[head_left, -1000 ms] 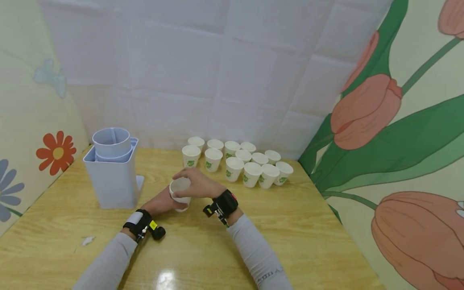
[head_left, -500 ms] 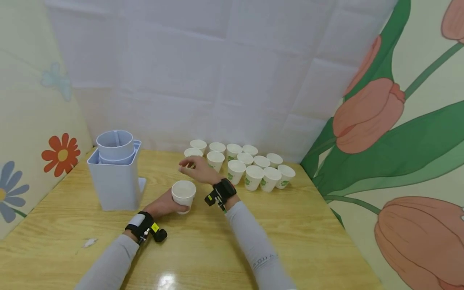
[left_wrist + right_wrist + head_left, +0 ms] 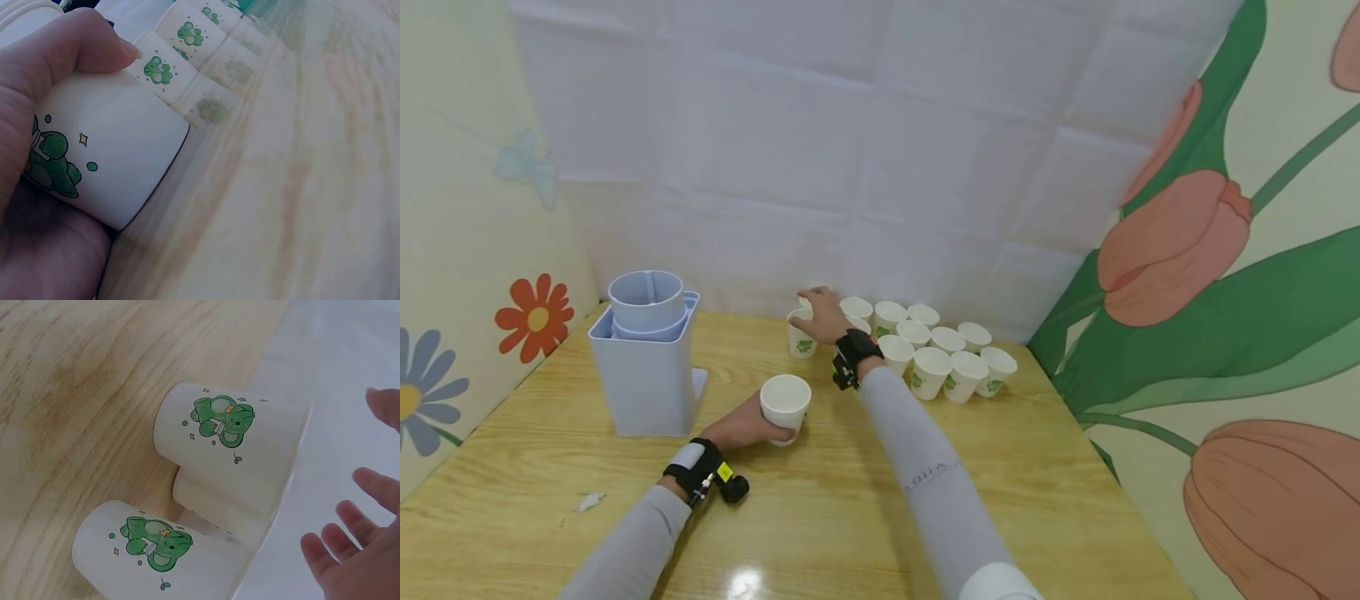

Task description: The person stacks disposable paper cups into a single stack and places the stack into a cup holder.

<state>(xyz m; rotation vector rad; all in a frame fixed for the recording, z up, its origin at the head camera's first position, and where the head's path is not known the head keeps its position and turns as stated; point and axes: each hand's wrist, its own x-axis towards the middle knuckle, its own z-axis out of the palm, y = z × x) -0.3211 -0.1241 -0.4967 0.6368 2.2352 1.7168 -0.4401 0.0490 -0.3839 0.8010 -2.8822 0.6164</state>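
Note:
My left hand (image 3: pixel 747 425) grips a white paper cup (image 3: pixel 786 400) upright, close over the table. The left wrist view shows its green cartoon print, with the thumb and palm wrapped around the cup (image 3: pixel 122 137). At the back, my right hand (image 3: pixel 826 318) hovers over the left end of a group of paper cups, fingers spread and partly hiding a cup (image 3: pixel 802 342) beneath. In the right wrist view that hand (image 3: pixel 359 553) holds nothing, its fingertips just past the rim of the nearest upright cup (image 3: pixel 225 431).
Several more paper cups (image 3: pixel 931 371) stand in rows to the right of my right hand. A pale blue square bin (image 3: pixel 647 387) with a round container (image 3: pixel 646 302) inside it stands at the left. Behind the table (image 3: pixel 820 517) hangs a white cloth (image 3: pixel 760 167).
My right hand has left the cup in my left hand and moved up and back to the cups at the rear. The left hand still holds its cup in nearly the same place.

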